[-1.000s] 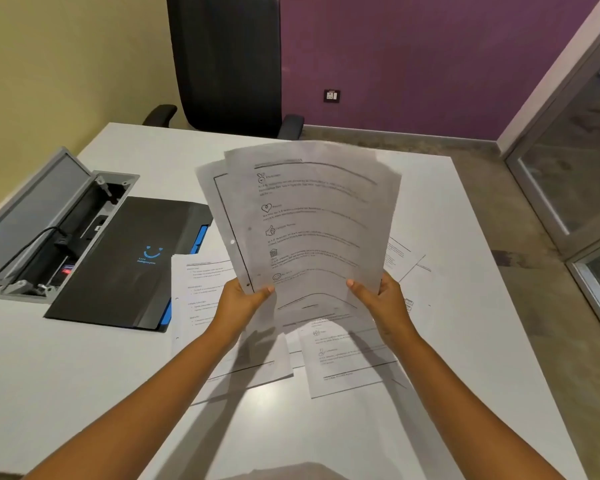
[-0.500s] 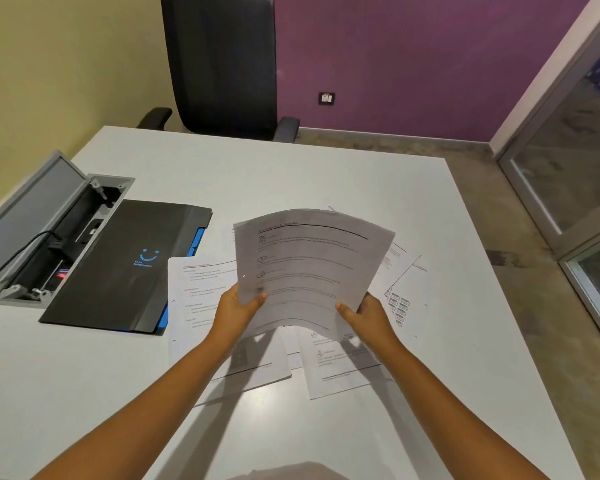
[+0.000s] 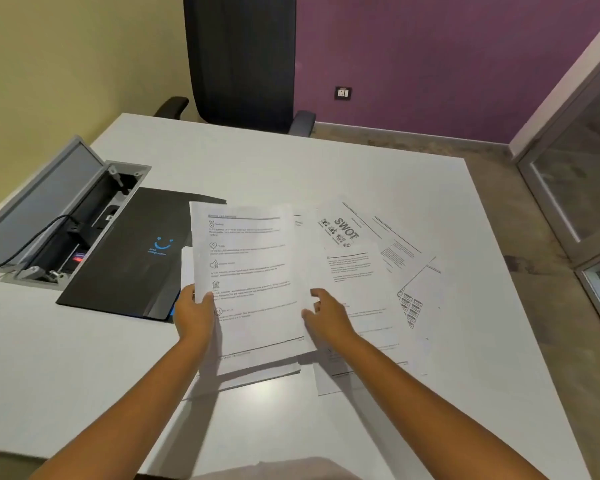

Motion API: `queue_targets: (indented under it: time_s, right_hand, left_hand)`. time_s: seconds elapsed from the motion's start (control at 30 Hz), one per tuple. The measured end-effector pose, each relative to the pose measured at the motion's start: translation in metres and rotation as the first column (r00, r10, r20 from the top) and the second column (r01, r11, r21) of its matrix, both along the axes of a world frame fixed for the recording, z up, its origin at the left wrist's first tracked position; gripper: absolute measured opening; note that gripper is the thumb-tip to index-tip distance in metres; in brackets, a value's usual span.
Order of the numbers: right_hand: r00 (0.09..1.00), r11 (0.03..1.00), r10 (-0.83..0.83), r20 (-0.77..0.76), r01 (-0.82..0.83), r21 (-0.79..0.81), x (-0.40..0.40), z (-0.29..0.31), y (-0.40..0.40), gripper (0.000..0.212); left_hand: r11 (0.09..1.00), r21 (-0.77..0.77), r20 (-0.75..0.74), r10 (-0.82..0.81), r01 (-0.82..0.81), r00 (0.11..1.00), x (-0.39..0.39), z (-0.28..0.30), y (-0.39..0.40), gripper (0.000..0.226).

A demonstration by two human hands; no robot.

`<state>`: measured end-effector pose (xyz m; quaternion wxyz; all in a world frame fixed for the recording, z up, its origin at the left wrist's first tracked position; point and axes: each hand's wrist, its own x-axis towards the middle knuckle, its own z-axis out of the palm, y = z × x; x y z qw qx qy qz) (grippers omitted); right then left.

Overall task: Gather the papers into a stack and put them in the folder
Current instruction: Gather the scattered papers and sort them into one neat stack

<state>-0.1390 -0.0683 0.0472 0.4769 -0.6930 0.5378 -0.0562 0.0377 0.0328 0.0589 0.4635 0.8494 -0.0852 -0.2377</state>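
On white table (image 3: 343,174) | left hand (image 3: 193,315) pinches stack (image 3: 253,282) | right hand (image 3: 326,317) fingers apart, apparently empty | loose sheets (image 3: 371,271) lie rightward, nearest it

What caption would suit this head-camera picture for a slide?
Left hand holds a sheaf of papers low over the white table, right hand open beside it, black folder closed at left.

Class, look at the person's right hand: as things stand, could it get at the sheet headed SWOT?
Probably yes. The right hand is open, just off the held stack, and the SWOT sheet lies beyond it on the table with nothing between.
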Motion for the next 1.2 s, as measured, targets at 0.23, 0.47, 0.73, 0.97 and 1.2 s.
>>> queue_targets:
  time_s: [0.23,0.47,0.73,0.97,1.2]
  right_hand:
    - [0.981,0.995,0.07,-0.181,-0.055,0.087,0.01,-0.038,0.031,0.049]
    - [0.989,0.972,0.063,-0.13,-0.031,0.234,0.011,-0.045,0.038,0.041]
    - [0.91,0.975,-0.194,0.366,0.219,-0.026,-0.009,-0.012,0.031,0.026]
    - [0.833,0.973,-0.205,0.514,0.229,0.017,-0.008,0.018,0.012,0.042]
    - [0.744,0.924,-0.363,0.561,0.366,0.112,0.0,0.033,0.016,0.039]
  left_hand:
    - [0.948,0.303,-0.057,0.125,-0.103,0.99,0.001,-0.03,0.033,0.04]
    - [0.99,0.123,-0.291,0.103,-0.07,0.951,0.005,-0.039,0.04,0.029]
    - [0.962,-0.273,-0.261,-0.053,-0.02,0.964,0.005,-0.001,0.013,0.024]
    - [0.815,-0.541,-0.134,-0.328,0.209,0.935,0.015,0.023,0.006,0.037]
    - [0.847,-0.457,-0.069,-0.339,0.272,0.938,-0.012,0.02,0.003,0.021]
